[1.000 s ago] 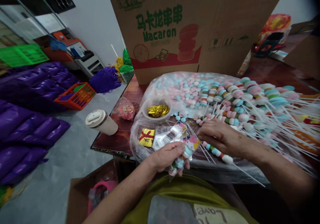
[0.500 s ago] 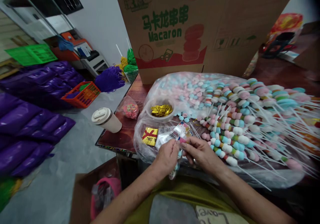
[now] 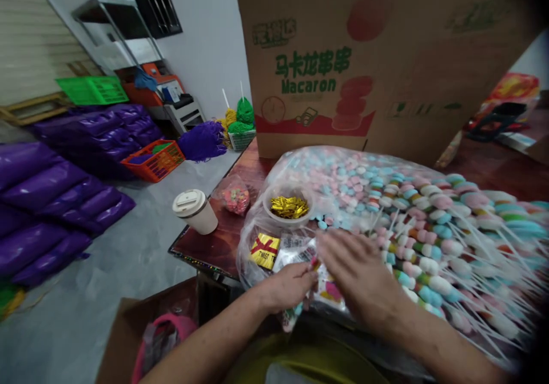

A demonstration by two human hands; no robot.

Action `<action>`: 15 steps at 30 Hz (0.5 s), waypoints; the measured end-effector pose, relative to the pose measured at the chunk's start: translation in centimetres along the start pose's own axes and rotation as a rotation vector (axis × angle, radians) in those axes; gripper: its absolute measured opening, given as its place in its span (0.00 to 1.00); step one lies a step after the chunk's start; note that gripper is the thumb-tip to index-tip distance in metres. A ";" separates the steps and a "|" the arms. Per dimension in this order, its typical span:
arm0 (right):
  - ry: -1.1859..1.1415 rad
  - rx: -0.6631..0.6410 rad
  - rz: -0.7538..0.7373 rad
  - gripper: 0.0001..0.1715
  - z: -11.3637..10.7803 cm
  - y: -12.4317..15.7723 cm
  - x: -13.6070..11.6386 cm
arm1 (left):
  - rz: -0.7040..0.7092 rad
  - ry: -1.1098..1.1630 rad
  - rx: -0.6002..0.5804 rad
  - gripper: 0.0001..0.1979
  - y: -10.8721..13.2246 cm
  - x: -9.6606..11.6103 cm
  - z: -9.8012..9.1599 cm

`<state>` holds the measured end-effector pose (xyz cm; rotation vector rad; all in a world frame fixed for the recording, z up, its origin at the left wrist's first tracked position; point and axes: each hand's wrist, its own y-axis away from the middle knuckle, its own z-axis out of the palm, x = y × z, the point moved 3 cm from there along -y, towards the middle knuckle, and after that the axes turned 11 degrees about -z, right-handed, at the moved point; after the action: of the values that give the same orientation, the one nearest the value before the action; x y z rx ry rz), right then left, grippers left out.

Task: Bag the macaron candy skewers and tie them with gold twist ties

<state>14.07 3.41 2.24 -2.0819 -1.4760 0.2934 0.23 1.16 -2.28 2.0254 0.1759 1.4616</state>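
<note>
My left hand (image 3: 288, 287) is closed on a printed clear bag with a candy skewer in it; the candy's end (image 3: 290, 319) hangs below my fist. Blurred by motion, my right hand (image 3: 358, 275) is flat with fingers stretched over the stack of printed bags (image 3: 295, 246). A heap of pastel candy skewers (image 3: 429, 241) lies on a clear plastic sheet to the right. In front of my hands are a bowl of gold twist ties (image 3: 289, 207) and a yellow twist-tie packet (image 3: 265, 250).
A lidded paper cup (image 3: 195, 210) and a small bag of sweets (image 3: 235, 196) sit at the table's left edge. A big "Macaron" carton (image 3: 343, 70) stands behind. On the floor are purple bags (image 3: 64, 190), an orange basket (image 3: 155, 160) and an open cardboard box (image 3: 128, 338).
My right hand left the skewer pile, met my left hand at the bag, then drew back flat over the printed bags. My view shifted left and closer.
</note>
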 end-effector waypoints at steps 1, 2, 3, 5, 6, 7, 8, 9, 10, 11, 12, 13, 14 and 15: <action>-0.031 -0.071 -0.131 0.20 0.3 -0.2 -0.5 | 0.026 0.032 -0.019 0.11 0.1 0.1 -0.2; -0.060 -0.141 -0.222 0.21 0.8 -0.2 -0.9 | 0.053 0.046 -0.051 0.11 0.2 0.2 -0.4; -0.080 -0.202 -0.269 0.20 1.3 -0.2 -1.3 | 0.070 0.051 -0.105 0.12 0.4 0.3 -0.6; -0.092 -0.283 -0.283 0.14 2.4 -0.2 -1.7 | 0.072 0.048 -0.264 0.15 1.0 0.3 -1.1; -0.099 -0.319 -0.280 0.12 2.9 -0.2 -1.9 | 0.083 0.007 -0.312 0.15 1.3 0.2 -1.5; -0.114 -0.367 -0.270 0.10 3.5 -0.3 -2.2 | 0.104 -0.061 -0.324 0.15 1.6 0.2 -2.0; -0.151 -0.418 -0.249 0.09 4.0 -0.5 -2.4 | 0.127 -0.138 -0.305 0.13 1.9 0.0 -2.5; -0.215 -0.468 -0.198 0.07 4.4 -0.7 -2.7 | 0.156 -0.228 -0.229 0.10 2.2 -0.1 -3.0; -0.322 -0.516 -0.107 0.06 4.8 -1.0 -2.8 | 0.190 -0.336 -0.106 0.07 2.4 -0.2 -3.6; -0.478 -0.568 0.020 0.06 5.1 -1.4 -2.8 | 0.232 -0.454 0.039 0.04 2.7 -0.2 -4.2; -0.672 -0.606 0.177 0.08 5.3 -1.8 -2.7 | 0.282 -0.574 0.178 0.02 3.1 -0.2 -4.6; -0.885 -0.633 0.346 0.11 5.5 -2.3 -2.5 | 0.345 -0.691 0.305 0.03 3.5 -0.2 -5.0; -1.091 -0.663 0.493 0.15 5.6 -3.0 -2.1 | 0.422 -0.802 0.413 0.05 4.0 -0.3 -5.2; -1.252 -0.700 0.583 0.17 5.7 -3.9 -1.5 | 0.496 -0.869 0.496 0.08 4.4 -0.4 -5.5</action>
<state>7.69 4.80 -0.47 -3.1007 -1.6336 1.7799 -5.87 -0.27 0.86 3.0807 -0.3912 0.6720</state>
